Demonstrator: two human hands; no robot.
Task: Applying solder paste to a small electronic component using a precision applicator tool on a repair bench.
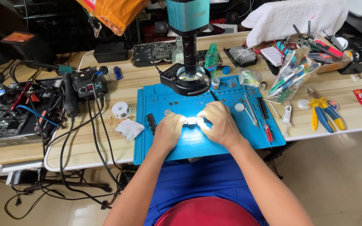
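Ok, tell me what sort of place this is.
Most likely an electronics repair bench. A blue work mat covers the wooden table, a microscope with a ring light stands over it, and a soldering station sits nearby. The left hand and right hand hold a small brightly lit part.

A long pale wooden workbench with a white edge (84,161) stands on a glossy beige tiled floor (340,175), brightly lit.
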